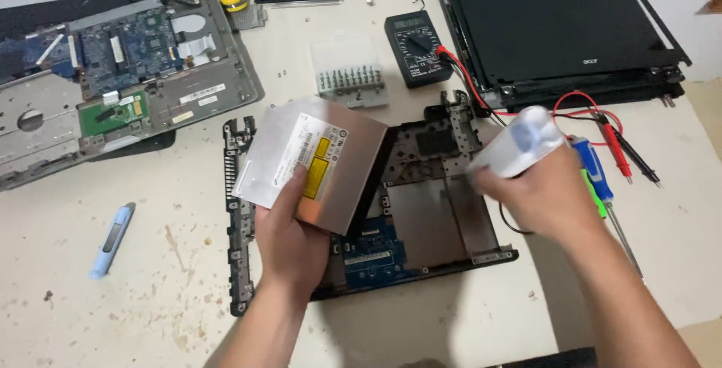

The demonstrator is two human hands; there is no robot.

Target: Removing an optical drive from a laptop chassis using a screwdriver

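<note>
Not much to report on the person here: both forearms come in from the bottom edge and they're bare all the way, no sleeves in sight. The left hand and right hand are bare too, no gloves. Can't spot a watch, ring or wristband on either one. The right hand is a bit blurred, so finer detail there is hard to tell.

We see a beige table, scratched at its left part; on it lie an opened laptop base, a multimeter, a blue pen and screwdrivers
</note>
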